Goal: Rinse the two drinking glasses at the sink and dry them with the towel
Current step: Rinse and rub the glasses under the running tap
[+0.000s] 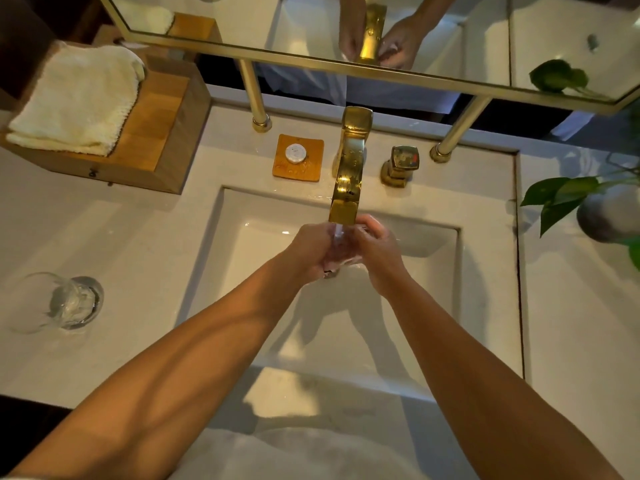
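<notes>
Under the square gold faucet (348, 174), over the white sink (263, 244), left hand (310, 249) and right hand (375, 252) both curl round one clear drinking glass (336, 251), apparently mid-rinse. The second clear glass (65, 301) stands on the pale tabletop (138, 244); the folded cream towel (76, 102) looks untouched, so drying remains.

Left hand (308, 249) and right hand (377, 252) grip held glass (337, 244) under gold faucet (348, 174) spout, over sink (433, 289). Water stream hits glass. Second glass (64, 301) on counter (138, 237), left of sink. Folded towel (74, 100) on wooden box (156, 133), rear-left corner.
</notes>
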